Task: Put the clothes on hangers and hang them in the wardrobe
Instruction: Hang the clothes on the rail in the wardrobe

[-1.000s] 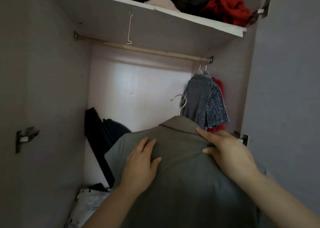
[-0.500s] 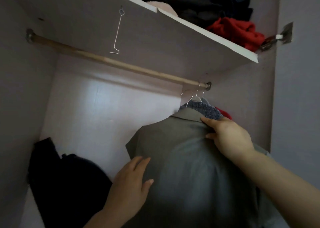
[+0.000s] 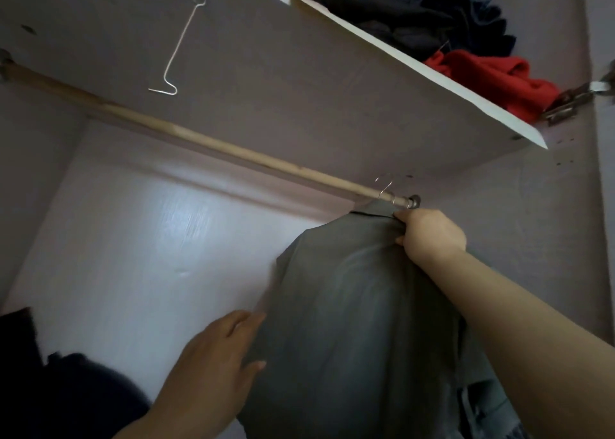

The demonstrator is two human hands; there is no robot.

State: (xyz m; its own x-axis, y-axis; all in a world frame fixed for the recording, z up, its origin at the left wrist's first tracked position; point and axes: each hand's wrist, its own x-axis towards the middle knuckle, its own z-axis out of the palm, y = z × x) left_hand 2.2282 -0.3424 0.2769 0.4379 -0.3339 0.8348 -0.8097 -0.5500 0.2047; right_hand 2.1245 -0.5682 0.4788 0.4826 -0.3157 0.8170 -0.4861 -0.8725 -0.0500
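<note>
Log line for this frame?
right grip: pinches grey collared shirt at shoulder | left grip: flat on shirt | metal hanger hook: at wooden rail

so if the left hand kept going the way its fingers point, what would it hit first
The grey shirt: the left hand points up and to the right, and its straight fingers look to be touching the shirt's left edge, though depth is unclear.

Right hand (image 3: 429, 235) raised, gripping grey shirt (image 3: 349, 322), left hand (image 3: 216, 365) lower, fingers straight
</note>
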